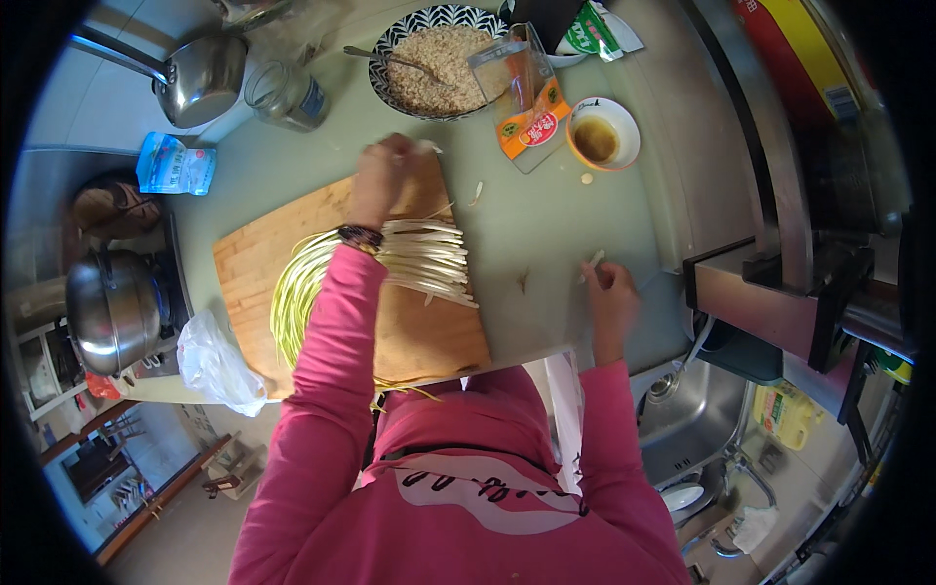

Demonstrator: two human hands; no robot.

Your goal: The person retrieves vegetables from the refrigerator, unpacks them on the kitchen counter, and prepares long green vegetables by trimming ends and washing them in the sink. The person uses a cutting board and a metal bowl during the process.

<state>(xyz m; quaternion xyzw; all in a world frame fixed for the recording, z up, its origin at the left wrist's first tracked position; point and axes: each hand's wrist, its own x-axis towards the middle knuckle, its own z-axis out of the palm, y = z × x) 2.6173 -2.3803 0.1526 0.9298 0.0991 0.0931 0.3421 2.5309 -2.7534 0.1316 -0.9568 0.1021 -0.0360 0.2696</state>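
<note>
A bundle of yellow chives [431, 259] lies across a wooden cutting board [431, 336], white stem ends to the right and yellow leaves curving down on the left. My left forearm crosses over it and covers its middle. Blurred by motion, my left hand [382, 179] is above the board's far edge with a whitish scrap [430, 147] at its fingertips; whether it grips the scrap is unclear. Off to the right, my right hand [613, 296] pinches a small white piece [596, 262] over the countertop [541, 314].
Behind the board are a patterned bowl [375, 69] of minced filling with a spoon, a clear plastic package [537, 121], and a small bowl [629, 139] of brown liquid. A glass jar [281, 99], pot [110, 314] and plastic bag [216, 362] stand left. The sink [687, 431] is lower right.
</note>
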